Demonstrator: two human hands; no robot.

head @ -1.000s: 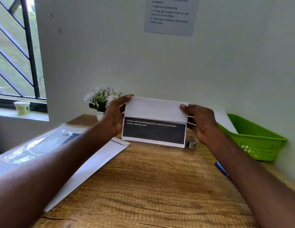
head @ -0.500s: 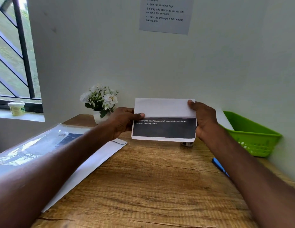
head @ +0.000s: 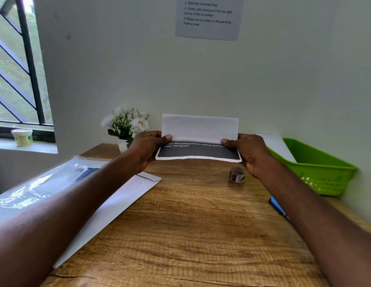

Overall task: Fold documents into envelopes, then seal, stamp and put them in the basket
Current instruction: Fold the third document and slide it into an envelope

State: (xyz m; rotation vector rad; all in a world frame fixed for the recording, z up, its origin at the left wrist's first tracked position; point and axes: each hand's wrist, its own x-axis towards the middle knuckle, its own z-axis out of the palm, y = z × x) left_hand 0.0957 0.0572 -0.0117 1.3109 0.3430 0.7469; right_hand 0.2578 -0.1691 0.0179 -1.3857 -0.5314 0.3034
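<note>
The green basket [head: 317,175] on the counter [head: 201,224] holds what looks like one white envelope. Left hand [head: 146,148] and right hand [head: 249,152] pinch the folded document [head: 199,139], now lower, thumbs at the crease.

Place: a small office-style mailing desk set against a plain wall.
Desk: wooden table [head: 190,235] with a long white envelope [head: 110,208] at 9 o'clock.
Wall: printed instruction sheet [head: 208,17] at 12 o'clock, listing sealing and stamping steps.
Supplies: roll of stamps [head: 236,175] and green basket [head: 317,172] at 2 o'clock.
Surroundings: barred window [head: 17,65] at 10 o'clock, potted white flowers [head: 126,125] beside it.
</note>
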